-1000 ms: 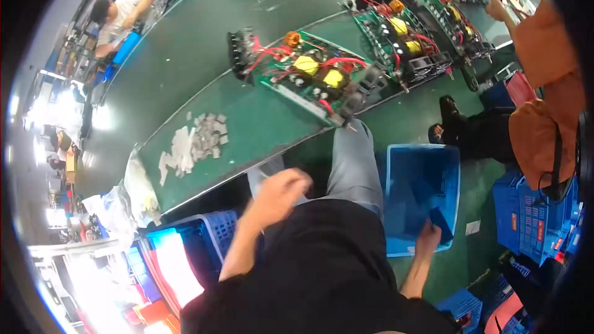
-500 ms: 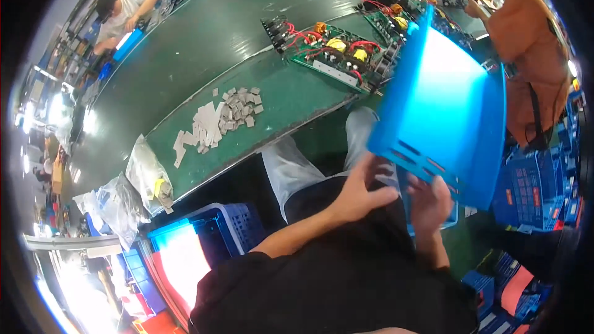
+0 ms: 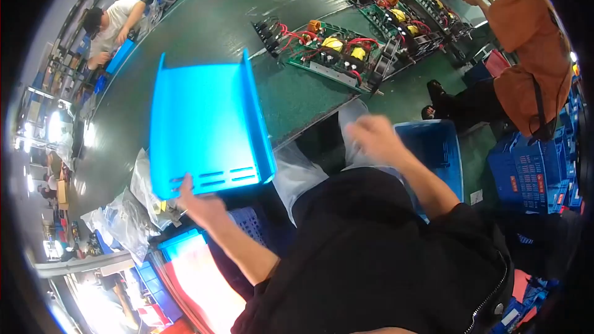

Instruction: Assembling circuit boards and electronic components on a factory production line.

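A glossy blue U-shaped housing cover [image 3: 204, 124] with raised side walls and a row of slots near its closer edge is held up at the left. My left hand [image 3: 201, 207] grips that slotted edge, with its thumb on top. My right hand [image 3: 374, 139] is lifted in front of my lap, apart from the cover. Its fingers seem bent but are smeared by motion, and I see nothing in them. Beyond it, a green circuit board assembly [image 3: 337, 55] with red wires and yellow-wrapped coils lies on the green table [image 3: 291, 102].
More board assemblies [image 3: 402, 18] stand at the back right. A blue bin [image 3: 458, 154] is right of my legs, and stacked blue crates [image 3: 526, 173] stand farther right. Plastic bags [image 3: 124, 219] lie at the left. One person [image 3: 532, 43] sits at right, another [image 3: 114, 28] works far left.
The blue cover has gone from my right side across to my left, and now hides the small grey pieces on the table. My right hand has come off it and moved up.
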`<state>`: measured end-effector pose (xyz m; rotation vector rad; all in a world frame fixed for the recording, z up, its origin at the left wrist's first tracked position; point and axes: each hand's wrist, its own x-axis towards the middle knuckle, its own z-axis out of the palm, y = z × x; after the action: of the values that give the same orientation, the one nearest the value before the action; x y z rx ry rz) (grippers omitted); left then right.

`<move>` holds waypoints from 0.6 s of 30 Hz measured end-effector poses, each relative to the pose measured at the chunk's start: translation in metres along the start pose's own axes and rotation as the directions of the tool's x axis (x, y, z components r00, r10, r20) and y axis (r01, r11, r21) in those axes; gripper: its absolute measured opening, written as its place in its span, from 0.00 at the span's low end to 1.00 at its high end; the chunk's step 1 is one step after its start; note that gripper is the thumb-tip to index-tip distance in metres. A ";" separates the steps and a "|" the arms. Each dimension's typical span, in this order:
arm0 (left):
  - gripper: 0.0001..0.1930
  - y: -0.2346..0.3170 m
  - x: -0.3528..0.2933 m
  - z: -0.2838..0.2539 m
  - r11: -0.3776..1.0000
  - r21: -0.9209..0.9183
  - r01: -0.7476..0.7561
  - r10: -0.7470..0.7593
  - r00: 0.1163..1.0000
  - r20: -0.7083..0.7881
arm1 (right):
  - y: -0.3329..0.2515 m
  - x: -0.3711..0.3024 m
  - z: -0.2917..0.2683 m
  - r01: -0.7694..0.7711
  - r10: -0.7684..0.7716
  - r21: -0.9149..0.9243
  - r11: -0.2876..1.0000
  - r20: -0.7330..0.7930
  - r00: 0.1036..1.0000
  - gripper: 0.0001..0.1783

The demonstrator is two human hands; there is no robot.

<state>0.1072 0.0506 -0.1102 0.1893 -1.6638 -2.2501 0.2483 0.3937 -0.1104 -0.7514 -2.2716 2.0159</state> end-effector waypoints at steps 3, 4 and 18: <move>0.12 0.040 0.006 -0.018 0.993 0.106 0.053 -0.031 0.980 -0.199 | 0.018 0.053 -0.069 0.124 -0.309 -0.348 0.929 -0.547 0.778 0.23; 0.14 0.038 0.017 -0.046 0.993 0.091 0.079 -0.068 0.991 -0.116 | 0.008 0.065 -0.087 0.026 -0.139 -0.190 0.981 -0.613 0.778 0.26; 0.23 0.020 0.007 -0.053 0.997 0.000 0.075 -0.069 0.928 -0.366 | -0.014 0.138 -0.131 -0.378 0.395 0.362 0.852 0.030 0.918 0.06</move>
<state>0.1201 -0.0053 -0.1066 0.6427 -1.4912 -2.0923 0.1631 0.5641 -0.1165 -1.2778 -1.7411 2.4519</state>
